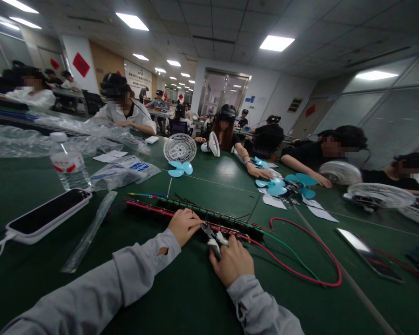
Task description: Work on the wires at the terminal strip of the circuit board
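A long black terminal strip [195, 213] with red, green and blue wires lies across the green table [181, 288] in front of me. My left hand [183, 225] rests closed on the strip near its middle, fingers curled over the wires. Just to its right, my right hand [232, 261] is closed round a small white-handled hand tool [214, 239], whose metal tip touches the strip. A red wire [314, 246] and a green wire [293, 253] loop away from the strip to the right.
A phone [45, 215] on a white power bank lies at left, near a water bottle [68, 165] and plastic bags [124, 170]. A small white fan [179, 149] stands beyond the strip. Another phone [368, 253] lies at right. Several seated people work on fans across the table.
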The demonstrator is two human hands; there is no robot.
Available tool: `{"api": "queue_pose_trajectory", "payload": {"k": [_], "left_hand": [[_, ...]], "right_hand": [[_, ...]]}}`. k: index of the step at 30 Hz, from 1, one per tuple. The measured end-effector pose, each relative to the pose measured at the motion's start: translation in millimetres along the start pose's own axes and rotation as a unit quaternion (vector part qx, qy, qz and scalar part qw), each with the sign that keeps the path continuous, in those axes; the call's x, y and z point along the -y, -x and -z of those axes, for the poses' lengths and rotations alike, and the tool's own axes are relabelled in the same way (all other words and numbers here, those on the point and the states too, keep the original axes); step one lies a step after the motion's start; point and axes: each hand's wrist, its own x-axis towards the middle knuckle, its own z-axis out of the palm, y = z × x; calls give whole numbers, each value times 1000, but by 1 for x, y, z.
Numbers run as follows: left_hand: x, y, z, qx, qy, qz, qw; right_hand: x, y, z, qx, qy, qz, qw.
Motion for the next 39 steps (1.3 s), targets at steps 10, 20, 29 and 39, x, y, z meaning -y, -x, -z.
{"api": "queue_pose_trajectory", "payload": {"k": [10,20,29,39], "left_hand": [[2,1,-1,0,2,-1,1000],[2,1,-1,6,6,1,1000],[3,1,-1,8,5,-3,1000],[2,0,0,8,11,1,1000]], "right_hand": [[0,0,-3,6,3,6,1000],[-1,0,-7,-8,4,15,1000],[0,0,-6,-2,12,11,1000],[1,1,0,4,11,11,1000]]}}
